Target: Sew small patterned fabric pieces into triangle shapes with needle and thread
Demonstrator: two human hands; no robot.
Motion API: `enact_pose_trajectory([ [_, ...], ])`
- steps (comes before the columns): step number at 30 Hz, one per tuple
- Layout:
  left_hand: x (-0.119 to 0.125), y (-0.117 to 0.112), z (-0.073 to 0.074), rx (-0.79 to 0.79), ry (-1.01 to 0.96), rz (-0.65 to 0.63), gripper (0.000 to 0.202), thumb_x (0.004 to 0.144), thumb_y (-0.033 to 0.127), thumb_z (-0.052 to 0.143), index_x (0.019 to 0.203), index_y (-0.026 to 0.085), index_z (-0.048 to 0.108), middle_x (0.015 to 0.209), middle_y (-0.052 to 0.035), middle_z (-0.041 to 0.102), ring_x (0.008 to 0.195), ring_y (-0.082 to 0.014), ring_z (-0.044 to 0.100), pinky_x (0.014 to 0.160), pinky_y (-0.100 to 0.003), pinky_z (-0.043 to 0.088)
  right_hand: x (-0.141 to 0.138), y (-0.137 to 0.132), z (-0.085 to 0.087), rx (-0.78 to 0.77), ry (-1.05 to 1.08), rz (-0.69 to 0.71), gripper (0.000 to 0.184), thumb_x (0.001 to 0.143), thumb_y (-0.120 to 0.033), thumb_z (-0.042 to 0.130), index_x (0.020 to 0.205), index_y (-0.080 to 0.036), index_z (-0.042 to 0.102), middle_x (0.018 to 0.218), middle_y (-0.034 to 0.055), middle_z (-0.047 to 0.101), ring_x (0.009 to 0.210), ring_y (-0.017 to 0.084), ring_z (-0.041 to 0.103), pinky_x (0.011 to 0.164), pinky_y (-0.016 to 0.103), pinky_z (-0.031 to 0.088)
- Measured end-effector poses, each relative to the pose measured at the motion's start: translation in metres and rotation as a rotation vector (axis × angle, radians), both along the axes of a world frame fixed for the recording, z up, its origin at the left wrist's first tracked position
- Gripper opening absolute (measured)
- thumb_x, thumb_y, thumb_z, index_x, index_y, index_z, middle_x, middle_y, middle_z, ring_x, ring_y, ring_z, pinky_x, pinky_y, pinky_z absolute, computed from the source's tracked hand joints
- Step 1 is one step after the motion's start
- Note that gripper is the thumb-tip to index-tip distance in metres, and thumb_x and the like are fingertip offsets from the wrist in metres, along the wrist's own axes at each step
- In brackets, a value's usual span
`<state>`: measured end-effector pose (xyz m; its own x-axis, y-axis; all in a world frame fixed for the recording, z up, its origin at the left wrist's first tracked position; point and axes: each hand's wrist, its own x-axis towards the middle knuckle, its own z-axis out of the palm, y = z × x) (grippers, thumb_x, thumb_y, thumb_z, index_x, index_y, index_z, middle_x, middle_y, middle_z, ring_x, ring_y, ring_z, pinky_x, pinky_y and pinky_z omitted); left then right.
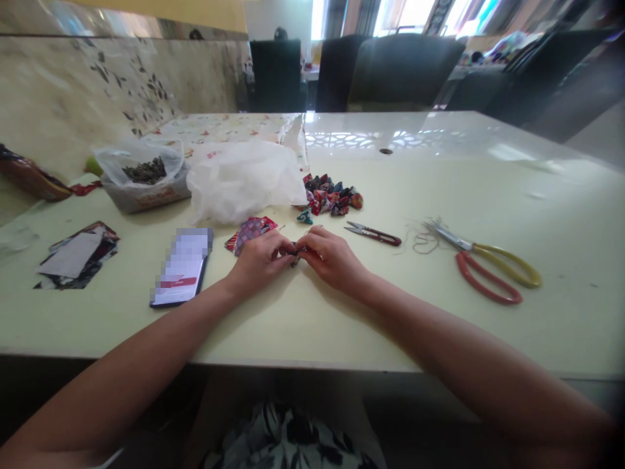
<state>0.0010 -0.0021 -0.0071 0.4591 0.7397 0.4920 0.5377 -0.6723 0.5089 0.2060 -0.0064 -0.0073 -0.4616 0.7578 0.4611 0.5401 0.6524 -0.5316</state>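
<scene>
Between my fingertips, just above the table, is a small dark patterned piece of fabric (295, 262), mostly covered by the fingers. My left hand (261, 259) pinches it from one side and my right hand (331, 256) from the other, the fingertips almost meeting. Beside my left hand lie patterned fabric pieces (251, 233) in purple, red and white. Beyond my hands is a heap of small stuffed fabric pouches (334, 195) in red, blue and dark prints, with a single teal pouch (305, 216) in front. Thread snips (375, 234) rest beyond my right hand.
Scissors (481, 254) with one red and one yellow handle lie right, beside loose thread (424, 240). At left are a phone (183, 266), stacked fabric scraps (78, 255), a white plastic bag (244, 182) and a bag of dried dark material (146, 185). Chairs (405, 71) stand behind the table.
</scene>
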Motion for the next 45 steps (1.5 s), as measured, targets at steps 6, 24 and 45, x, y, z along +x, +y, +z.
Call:
enact_pose_trajectory([
  [6, 0.0007, -0.0003, 0.0001, -0.009, 0.004, 0.008, 0.004, 0.085, 0.019, 0.069, 0.087, 0.017, 0.066, 0.078, -0.0006, 0.064, 0.067, -0.0121, 0.056, 0.061, -0.024, 0.042, -0.0014, -0.0007, -0.0025, 0.001, 0.013, 0.004, 0.015, 0.093, -0.017, 0.053, 0.092, -0.017, 0.068, 0.091, 0.0061, 0.059, 0.081, 0.015, 0.057, 0.074, 0.025, 0.043],
  [24, -0.0001, -0.0001, 0.0007, 0.064, 0.106, 0.029, 0.007, 0.089, 0.025, 0.066, 0.088, 0.019, 0.064, 0.083, -0.0017, 0.056, 0.07, -0.0137, 0.052, 0.062, -0.026, 0.039, -0.0006, 0.001, 0.0003, -0.023, 0.013, 0.015, 0.016, 0.095, -0.018, 0.052, 0.084, -0.016, 0.064, 0.087, 0.0051, 0.055, 0.08, 0.015, 0.054, 0.073, 0.026, 0.04],
  [45, 0.0023, -0.0004, 0.0027, -0.009, 0.093, -0.011, 0.016, 0.085, 0.016, 0.067, 0.079, 0.018, 0.053, 0.081, 0.0005, 0.053, 0.068, -0.0123, 0.048, 0.062, -0.026, 0.038, 0.0001, 0.0019, 0.0006, -0.063, 0.037, 0.057, 0.013, 0.089, -0.013, 0.055, 0.091, -0.018, 0.067, 0.093, 0.0049, 0.057, 0.083, 0.015, 0.056, 0.076, 0.027, 0.042],
])
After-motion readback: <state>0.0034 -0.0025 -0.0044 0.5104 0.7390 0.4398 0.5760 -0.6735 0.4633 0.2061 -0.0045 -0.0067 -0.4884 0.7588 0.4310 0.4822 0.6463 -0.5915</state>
